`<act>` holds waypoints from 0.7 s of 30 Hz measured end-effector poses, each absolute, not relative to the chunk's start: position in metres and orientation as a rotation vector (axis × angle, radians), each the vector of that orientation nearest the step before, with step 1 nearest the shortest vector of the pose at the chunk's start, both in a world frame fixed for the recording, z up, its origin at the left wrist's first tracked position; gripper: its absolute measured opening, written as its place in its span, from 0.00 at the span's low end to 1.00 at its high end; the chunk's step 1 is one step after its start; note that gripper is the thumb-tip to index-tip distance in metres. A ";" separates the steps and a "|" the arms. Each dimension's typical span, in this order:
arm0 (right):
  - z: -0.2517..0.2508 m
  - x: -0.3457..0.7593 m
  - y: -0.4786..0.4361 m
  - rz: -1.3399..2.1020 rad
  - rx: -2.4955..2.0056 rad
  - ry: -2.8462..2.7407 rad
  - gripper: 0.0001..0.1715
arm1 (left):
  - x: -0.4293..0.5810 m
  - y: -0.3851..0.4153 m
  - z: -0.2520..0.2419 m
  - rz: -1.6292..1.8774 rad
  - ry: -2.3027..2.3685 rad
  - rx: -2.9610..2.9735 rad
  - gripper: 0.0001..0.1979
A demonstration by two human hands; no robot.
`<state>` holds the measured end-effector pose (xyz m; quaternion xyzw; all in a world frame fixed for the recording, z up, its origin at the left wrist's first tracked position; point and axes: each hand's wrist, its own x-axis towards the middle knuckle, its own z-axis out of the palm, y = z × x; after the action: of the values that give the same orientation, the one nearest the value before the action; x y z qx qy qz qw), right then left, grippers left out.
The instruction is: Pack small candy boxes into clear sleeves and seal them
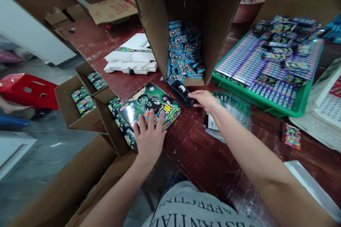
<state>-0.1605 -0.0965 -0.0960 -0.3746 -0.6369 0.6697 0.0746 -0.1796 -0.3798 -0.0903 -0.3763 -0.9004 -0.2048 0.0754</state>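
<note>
My left hand (149, 135) lies flat with fingers spread on the near edge of a green printed box (149, 106) at the table's front edge. My right hand (204, 99) reaches forward and its fingertips close on the end of a black tape dispenser (182, 94) lying just beyond the box. Under my right wrist sits a stack of clear plastic bags (229, 113).
A tall open carton (160, 25) lying on its side holds several blue packets (183, 53). A green tray (266, 103) of purple packets stands at right. White flat boxes (130, 60) lie behind. Open cartons (80, 103) with green boxes stand left on the floor, by a red stool (29, 90).
</note>
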 end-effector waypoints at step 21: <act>-0.123 -0.126 -0.118 1.832 -1.038 -1.813 0.16 | -0.171 -0.371 -0.076 0.020 -2.753 -1.061 0.34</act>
<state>-0.1260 -0.1179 -0.1234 -0.3673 -0.6419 0.6484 0.1805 -0.1714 -0.3715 -0.0759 -0.3581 -0.9288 0.0068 0.0953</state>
